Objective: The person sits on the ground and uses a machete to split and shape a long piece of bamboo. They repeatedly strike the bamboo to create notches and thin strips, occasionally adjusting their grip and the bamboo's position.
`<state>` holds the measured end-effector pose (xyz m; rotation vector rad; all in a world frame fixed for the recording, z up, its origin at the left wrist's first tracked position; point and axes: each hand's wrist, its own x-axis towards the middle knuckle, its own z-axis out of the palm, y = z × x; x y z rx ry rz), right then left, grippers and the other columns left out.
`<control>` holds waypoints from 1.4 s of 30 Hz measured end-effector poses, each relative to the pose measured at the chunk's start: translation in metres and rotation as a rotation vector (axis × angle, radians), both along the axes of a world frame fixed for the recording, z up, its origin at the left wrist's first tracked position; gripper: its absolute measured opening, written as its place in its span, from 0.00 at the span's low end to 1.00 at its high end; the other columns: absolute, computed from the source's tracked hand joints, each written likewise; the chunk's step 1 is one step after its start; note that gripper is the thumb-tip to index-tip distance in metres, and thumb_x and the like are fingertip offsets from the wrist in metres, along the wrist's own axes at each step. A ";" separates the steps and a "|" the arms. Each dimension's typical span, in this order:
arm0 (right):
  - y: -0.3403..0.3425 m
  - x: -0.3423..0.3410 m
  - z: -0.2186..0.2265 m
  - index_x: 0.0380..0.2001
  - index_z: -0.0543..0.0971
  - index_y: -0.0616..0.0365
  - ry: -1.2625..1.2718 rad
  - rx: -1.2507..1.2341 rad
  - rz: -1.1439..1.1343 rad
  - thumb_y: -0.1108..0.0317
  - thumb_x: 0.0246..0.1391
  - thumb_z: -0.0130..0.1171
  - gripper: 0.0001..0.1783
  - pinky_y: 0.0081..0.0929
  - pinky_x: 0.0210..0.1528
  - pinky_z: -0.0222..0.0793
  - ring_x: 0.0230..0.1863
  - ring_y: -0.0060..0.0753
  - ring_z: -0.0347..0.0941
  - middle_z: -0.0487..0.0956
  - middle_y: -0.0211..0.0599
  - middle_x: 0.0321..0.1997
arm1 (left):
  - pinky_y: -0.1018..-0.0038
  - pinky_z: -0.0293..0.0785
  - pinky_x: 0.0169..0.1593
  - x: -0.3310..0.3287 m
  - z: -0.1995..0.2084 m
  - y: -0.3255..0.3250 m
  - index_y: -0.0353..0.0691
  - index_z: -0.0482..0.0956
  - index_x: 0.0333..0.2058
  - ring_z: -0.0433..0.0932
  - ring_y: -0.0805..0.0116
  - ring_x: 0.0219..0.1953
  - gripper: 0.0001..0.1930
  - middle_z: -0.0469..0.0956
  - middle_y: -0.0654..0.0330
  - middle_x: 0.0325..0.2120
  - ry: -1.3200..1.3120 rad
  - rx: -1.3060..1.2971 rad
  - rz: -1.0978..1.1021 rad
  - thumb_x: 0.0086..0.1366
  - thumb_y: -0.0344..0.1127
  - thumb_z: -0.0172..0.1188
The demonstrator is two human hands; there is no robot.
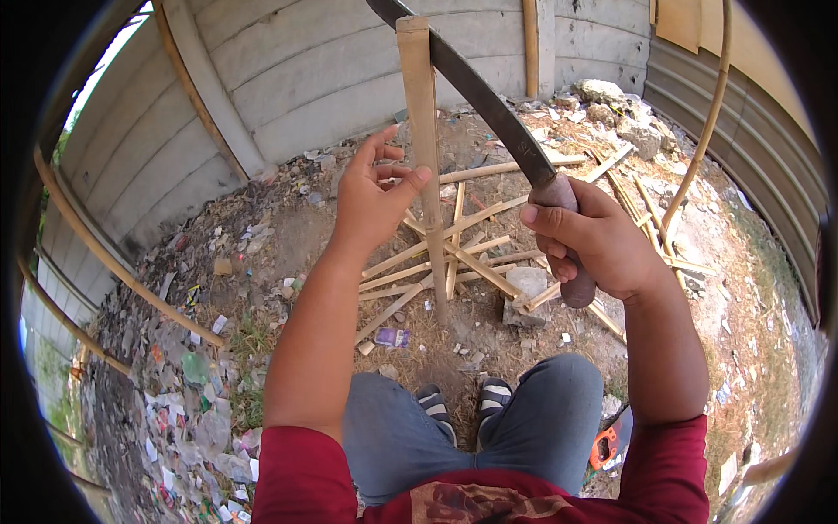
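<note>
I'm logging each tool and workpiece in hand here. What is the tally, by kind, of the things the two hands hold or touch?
Upright bamboo slats: 1, the bamboo slat, steadied by the left hand.
Long knives: 1, the machete, gripped at its handle by the right hand, blade laid against the slat near its top.
Total: 2.
Split strips litter the ground beyond; too tangled to count.

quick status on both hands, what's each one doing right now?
Left hand: open, thumb touching the upright bamboo stick, steadying it.
Right hand: closed around the handle of the machete.
</note>
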<state>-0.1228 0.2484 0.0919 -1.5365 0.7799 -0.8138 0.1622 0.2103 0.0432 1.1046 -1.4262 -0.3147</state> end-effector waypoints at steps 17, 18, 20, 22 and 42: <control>0.016 -0.007 0.050 0.34 0.75 0.63 0.386 -0.470 -0.205 0.50 0.60 0.62 0.23 0.24 0.21 0.64 0.18 0.20 0.67 0.70 0.29 0.22 | 0.66 0.75 0.50 -0.037 0.171 0.054 0.36 0.85 0.43 0.81 0.57 0.43 0.12 0.84 0.49 0.39 -0.629 -0.228 0.383 0.61 0.33 0.65; 0.018 -0.008 0.051 0.34 0.75 0.64 0.411 -0.480 -0.212 0.50 0.61 0.61 0.23 0.25 0.22 0.65 0.19 0.20 0.67 0.70 0.30 0.22 | 0.66 0.75 0.50 -0.042 0.171 0.059 0.36 0.85 0.42 0.82 0.57 0.43 0.12 0.85 0.49 0.39 -0.589 -0.192 0.397 0.61 0.33 0.66; 0.019 -0.012 0.052 0.33 0.74 0.64 0.457 -0.500 -0.227 0.49 0.63 0.58 0.24 0.27 0.23 0.66 0.20 0.21 0.68 0.72 0.31 0.22 | 0.66 0.75 0.49 -0.041 0.171 0.060 0.36 0.86 0.41 0.82 0.57 0.42 0.11 0.85 0.49 0.38 -0.609 -0.201 0.404 0.61 0.33 0.66; 0.020 -0.008 0.051 0.31 0.74 0.67 0.562 -0.575 -0.269 0.51 0.64 0.56 0.24 0.34 0.28 0.68 0.22 0.31 0.70 0.73 0.40 0.21 | 0.65 0.75 0.49 -0.041 0.172 0.059 0.36 0.86 0.41 0.82 0.57 0.41 0.11 0.85 0.49 0.37 -0.628 -0.196 0.419 0.61 0.33 0.66; -0.007 0.004 -0.110 0.40 0.77 0.67 0.740 -0.268 -0.189 0.50 0.62 0.57 0.25 0.46 0.44 0.71 0.40 0.57 0.79 0.81 0.57 0.36 | 0.67 0.75 0.51 0.041 0.162 0.030 0.38 0.85 0.44 0.81 0.61 0.46 0.12 0.84 0.52 0.43 -0.542 -0.229 0.577 0.62 0.33 0.65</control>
